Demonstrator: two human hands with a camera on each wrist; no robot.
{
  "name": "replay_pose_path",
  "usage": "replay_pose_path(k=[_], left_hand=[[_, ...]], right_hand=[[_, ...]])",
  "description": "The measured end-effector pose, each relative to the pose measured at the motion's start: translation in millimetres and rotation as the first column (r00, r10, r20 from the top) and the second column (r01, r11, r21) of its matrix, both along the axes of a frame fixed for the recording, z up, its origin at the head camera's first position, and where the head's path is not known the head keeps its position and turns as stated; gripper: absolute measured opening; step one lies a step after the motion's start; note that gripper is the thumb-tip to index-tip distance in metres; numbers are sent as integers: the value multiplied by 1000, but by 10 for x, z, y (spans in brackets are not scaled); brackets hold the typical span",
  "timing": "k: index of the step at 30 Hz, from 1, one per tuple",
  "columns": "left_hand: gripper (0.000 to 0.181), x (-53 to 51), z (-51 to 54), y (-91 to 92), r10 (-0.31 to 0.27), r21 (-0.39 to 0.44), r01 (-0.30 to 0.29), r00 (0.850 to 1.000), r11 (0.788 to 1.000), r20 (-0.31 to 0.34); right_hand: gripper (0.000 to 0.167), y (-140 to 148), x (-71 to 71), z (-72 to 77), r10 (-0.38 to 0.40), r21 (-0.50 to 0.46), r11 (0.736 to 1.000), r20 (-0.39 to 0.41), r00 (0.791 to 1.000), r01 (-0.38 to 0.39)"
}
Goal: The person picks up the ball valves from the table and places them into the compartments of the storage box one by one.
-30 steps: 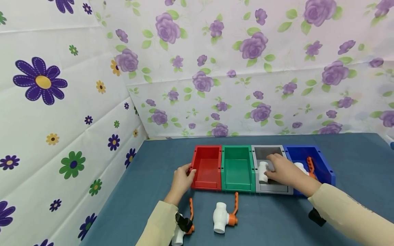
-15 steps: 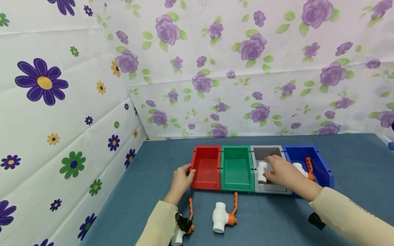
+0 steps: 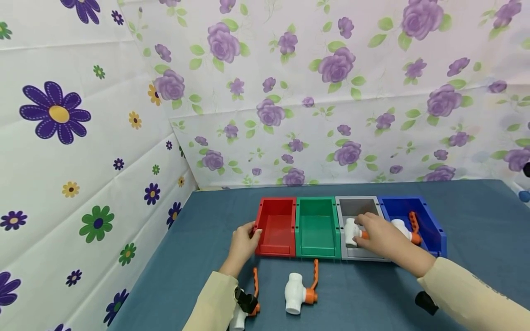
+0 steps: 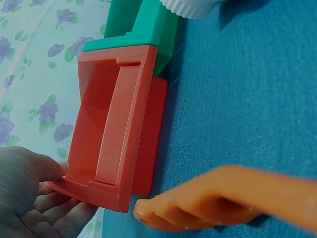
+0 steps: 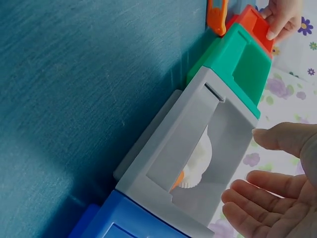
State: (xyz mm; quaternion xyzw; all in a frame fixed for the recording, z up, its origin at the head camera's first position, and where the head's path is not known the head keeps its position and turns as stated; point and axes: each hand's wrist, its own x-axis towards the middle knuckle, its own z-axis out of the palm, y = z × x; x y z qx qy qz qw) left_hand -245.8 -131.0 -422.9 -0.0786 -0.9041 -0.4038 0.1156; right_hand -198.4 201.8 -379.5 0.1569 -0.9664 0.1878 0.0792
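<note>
My left hand [image 3: 242, 243] pinches the left rim of the red bin [image 3: 276, 230]; in the left wrist view the thumb of that hand [image 4: 37, 193] lies over the edge of the red bin [image 4: 91, 134], with fingers beneath. Over the grey bin [image 3: 358, 204], my right hand [image 3: 381, 236] is beside a white valve [image 3: 351, 232] lying inside. The right wrist view shows this hand [image 5: 282, 183] with fingers apart and nothing between them, and the valve [image 5: 200, 158] partly hidden behind the front wall of the grey bin [image 5: 168, 144].
A green bin [image 3: 318, 230] sits between red and grey. At the right, a blue bin [image 3: 434, 234] holds a white valve [image 3: 400, 226] with an orange handle. On the table before the bins lie another valve [image 3: 294, 294] and one [image 3: 238, 319] partly behind the left wrist.
My right hand has shifted slightly, and more of the orange part of the valve in the grey bin shows. The left hand keeps its place on the red bin.
</note>
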Motion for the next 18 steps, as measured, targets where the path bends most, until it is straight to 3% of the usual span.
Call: replay_pose_path(k=[18], left_hand=[[33,2,-18,-3,-2,3,2,1000,1000,6]], right_hand=[[35,-58,144,-34,20,-44,999,-14,1000,-21]])
